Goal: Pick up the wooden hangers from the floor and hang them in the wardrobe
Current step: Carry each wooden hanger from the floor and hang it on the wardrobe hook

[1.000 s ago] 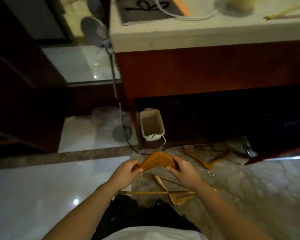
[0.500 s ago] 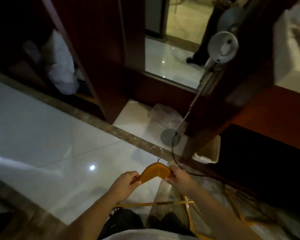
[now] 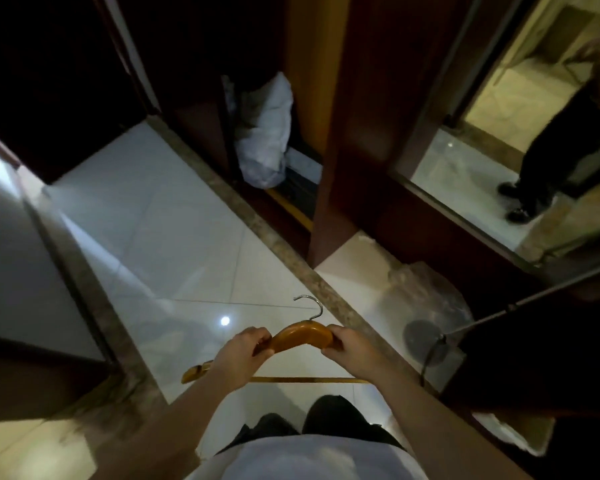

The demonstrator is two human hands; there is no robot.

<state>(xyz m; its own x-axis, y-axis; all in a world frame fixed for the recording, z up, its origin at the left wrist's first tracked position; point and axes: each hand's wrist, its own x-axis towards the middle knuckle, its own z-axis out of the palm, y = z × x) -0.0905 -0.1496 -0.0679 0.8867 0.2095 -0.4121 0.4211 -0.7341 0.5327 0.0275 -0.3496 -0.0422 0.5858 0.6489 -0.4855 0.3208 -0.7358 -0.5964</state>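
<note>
Hanger (image 3: 302,336) is up, now facing the wardrobe (image 3: 354,116)
Left hand (image 3: 243,355), right hand (image 3: 352,348) both grip it before the wardrobe; hanging's next.

Glossy white floor tiles (image 3: 174,216), crossed by a brown stone strip (image 3: 291,258), meet dark wood panelling (image 3: 371,133) and a mirror (image 3: 465,174).

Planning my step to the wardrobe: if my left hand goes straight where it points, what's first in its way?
Past the wooden hanger it grips, your left hand probably meets the wardrobe's upright side panel first; depth is unclear.
</note>
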